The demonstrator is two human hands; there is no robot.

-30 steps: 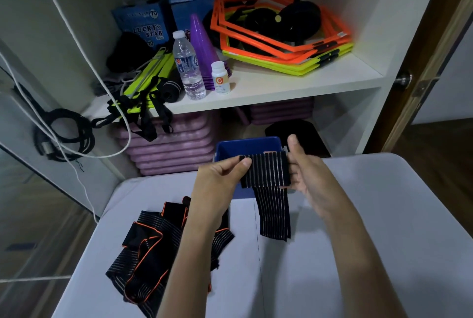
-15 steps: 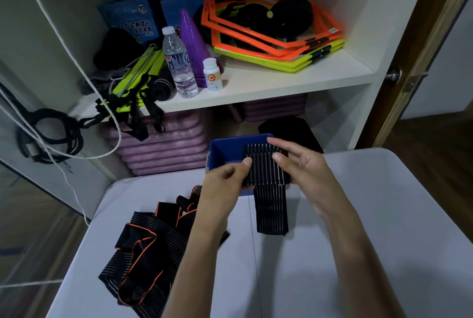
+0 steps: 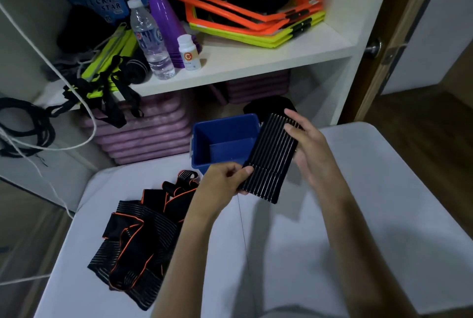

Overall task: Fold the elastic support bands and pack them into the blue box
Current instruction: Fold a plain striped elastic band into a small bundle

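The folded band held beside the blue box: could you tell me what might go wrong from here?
1. The left hand pinches only one lower corner of the folded band, and the right hand rests open on it, so the fold could spring open.
2. The blue box looks hardly wider than the band, which may snag on the rim.

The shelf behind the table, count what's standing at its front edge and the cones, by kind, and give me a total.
Clear water bottle: 1
White pill bottle: 1
Purple cone stack: 1 stack; the number of cones in it cannot be told
Total: 3
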